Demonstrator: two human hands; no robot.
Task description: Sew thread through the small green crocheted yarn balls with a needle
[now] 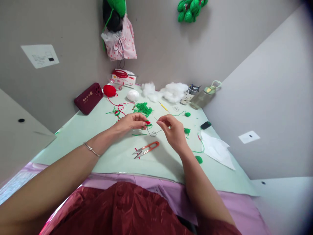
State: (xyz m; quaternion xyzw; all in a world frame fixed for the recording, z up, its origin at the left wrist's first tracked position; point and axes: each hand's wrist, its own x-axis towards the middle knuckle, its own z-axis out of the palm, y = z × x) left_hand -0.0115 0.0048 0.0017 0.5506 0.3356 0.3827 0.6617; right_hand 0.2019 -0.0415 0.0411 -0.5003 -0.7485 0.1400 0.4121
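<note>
My left hand [133, 123] pinches a small red and green crochet piece [148, 123] between thumb and fingertips. To its right, my right hand [172, 129] is closed in a pinch on a thin needle [155, 117], whose tip points toward the left hand. A dark thread [153, 133] runs from the crochet piece in a loose loop to below my right hand. Orange-handled thread snips [146, 150] lie on the table just in front of both hands, with red scraps by the blades. Behind the hands is a tangle of green yarn [143, 109].
Red yarn [109, 90], a white ball [133, 95], stuffing [174, 91] and a yellow crochet hook [163, 106] lie farther back. A maroon phone case [89, 98] stands left; a bottle [204, 96] stands right. Small green pieces [199, 159] and white paper [216, 148] lie at right.
</note>
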